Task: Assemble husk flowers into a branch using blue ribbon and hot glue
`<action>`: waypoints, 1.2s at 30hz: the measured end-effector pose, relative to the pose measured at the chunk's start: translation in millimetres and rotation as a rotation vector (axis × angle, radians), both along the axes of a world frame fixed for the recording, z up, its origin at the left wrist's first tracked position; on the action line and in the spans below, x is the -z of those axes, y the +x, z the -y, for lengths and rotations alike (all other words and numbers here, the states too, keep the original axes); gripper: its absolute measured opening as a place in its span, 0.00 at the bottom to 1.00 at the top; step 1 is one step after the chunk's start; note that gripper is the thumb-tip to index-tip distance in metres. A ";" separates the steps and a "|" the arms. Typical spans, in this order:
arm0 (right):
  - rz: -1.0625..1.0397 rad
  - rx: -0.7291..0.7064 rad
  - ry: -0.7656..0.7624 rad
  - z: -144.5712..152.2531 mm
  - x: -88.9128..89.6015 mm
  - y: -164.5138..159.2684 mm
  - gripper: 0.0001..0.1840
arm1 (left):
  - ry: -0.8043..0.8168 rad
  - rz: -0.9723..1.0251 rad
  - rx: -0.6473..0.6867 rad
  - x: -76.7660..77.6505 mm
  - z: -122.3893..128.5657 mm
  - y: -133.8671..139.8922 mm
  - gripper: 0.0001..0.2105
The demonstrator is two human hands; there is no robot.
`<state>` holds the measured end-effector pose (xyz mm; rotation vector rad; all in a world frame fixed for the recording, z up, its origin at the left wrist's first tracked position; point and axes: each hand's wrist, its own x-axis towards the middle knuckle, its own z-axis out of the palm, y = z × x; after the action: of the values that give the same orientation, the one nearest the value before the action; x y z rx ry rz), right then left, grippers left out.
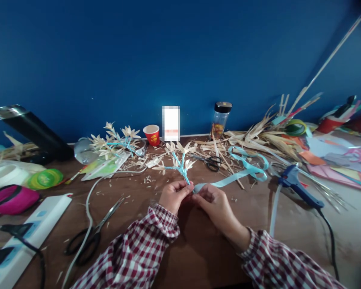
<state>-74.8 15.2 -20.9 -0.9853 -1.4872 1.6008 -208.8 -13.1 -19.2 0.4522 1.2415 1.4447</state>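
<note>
Between the fingertips of my left hand [177, 196] is the stem of a handmade flower sprig [180, 165], with cream husk-like petals and branches wrapped in light blue. It stands upright above the hand. My right hand [212, 202] pinches a light blue ribbon [233, 176] close to the stem's lower end. From there the ribbon runs right and loops loosely on the table. The two hands nearly touch, and their fingers hide the bottom of the stem. Behind and to the left lies a bunch of similar flowers [120, 140].
Scissors [98, 233] lie at front left beside a white power strip [33, 228]; smaller scissors [212, 161] lie behind the hands. A blue glue gun [301, 186] with a cord is on the right. A red paper cup [153, 136] and a glass bottle [219, 120] stand near the wall.
</note>
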 end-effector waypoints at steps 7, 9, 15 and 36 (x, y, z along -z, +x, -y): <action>-0.006 -0.007 -0.045 -2.9 -2.0 1.3 0.15 | 0.007 -0.140 0.036 -2.2 0.0 -0.1 0.15; -0.013 -0.001 -0.040 -1.5 -2.8 0.5 0.15 | 0.028 -0.156 0.058 -2.0 0.0 1.2 0.15; 0.031 -0.012 0.071 2.2 1.0 1.3 0.14 | 0.028 -0.226 0.041 -0.7 -0.9 2.5 0.14; -0.401 -0.057 -0.443 1.4 -9.4 -1.0 0.15 | 0.077 0.134 0.129 -3.8 0.7 2.1 0.21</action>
<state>-75.8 13.8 -11.4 -0.7890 -0.9158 2.0781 -206.7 -13.7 -15.3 0.4711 1.0349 1.3927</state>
